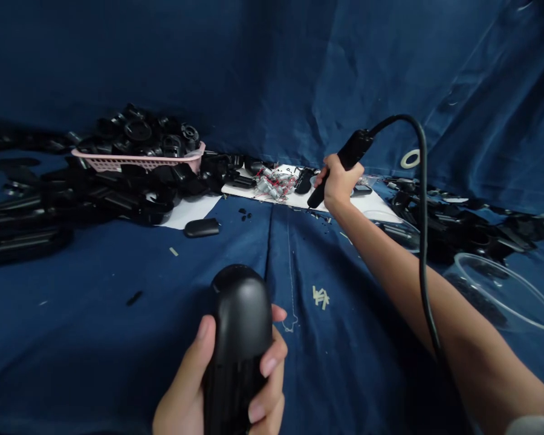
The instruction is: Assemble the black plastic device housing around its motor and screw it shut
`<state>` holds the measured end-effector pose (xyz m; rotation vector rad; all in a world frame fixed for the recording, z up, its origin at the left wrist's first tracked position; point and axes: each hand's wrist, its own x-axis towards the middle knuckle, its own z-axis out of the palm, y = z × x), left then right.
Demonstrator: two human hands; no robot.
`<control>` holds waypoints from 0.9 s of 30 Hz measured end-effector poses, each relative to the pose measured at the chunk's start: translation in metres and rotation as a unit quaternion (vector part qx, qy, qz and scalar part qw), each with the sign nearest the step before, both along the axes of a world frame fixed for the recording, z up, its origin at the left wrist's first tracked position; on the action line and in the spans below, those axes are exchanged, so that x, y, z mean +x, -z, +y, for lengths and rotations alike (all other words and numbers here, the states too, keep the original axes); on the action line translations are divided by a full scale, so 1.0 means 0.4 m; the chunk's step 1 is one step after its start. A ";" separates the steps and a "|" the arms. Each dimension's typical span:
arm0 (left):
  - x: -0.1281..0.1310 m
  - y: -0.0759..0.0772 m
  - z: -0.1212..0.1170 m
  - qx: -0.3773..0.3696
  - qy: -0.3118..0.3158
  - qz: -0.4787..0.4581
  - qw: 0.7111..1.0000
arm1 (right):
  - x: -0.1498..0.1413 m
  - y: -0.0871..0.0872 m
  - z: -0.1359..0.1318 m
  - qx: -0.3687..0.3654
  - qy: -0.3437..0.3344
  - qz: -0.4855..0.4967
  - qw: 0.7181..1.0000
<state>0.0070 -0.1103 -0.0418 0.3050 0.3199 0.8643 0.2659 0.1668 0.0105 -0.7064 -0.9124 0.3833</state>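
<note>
My left hand point(267, 386) grips a glossy black plastic housing point(240, 314), rounded at its upper end, close to me at the bottom middle. Thumb and fingers wrap its two sides; its lower part runs out of the frame. Farther off to the right, my right hand point(342, 181) is closed around a black corded electric screwdriver point(356, 148). The tool slants with its front end down to the left, and its bit cannot be made out. From its rear a black cable point(421, 199) loops over and down across my right forearm.
A pink basket point(136, 160) heaped with black parts stands at back left, with more black parts point(86, 199) around it. Small motors with red wires point(276, 183) lie on a white sheet point(240, 191). Clear plastic tubs point(480, 290) and black pieces point(462, 229) occupy the right.
</note>
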 end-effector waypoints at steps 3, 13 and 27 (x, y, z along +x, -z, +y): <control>0.007 -0.011 0.002 0.012 -0.029 0.027 0.999 | -0.011 -0.038 -0.066 0.000 -0.013 0.019 1.000; 0.054 -0.061 -0.038 0.029 -0.069 0.135 0.988 | -0.064 -0.170 -0.575 0.016 -0.226 0.003 0.974; 0.086 -0.052 -0.155 0.236 -0.065 0.129 0.961 | -0.038 -0.176 -0.773 0.012 -0.245 0.052 0.968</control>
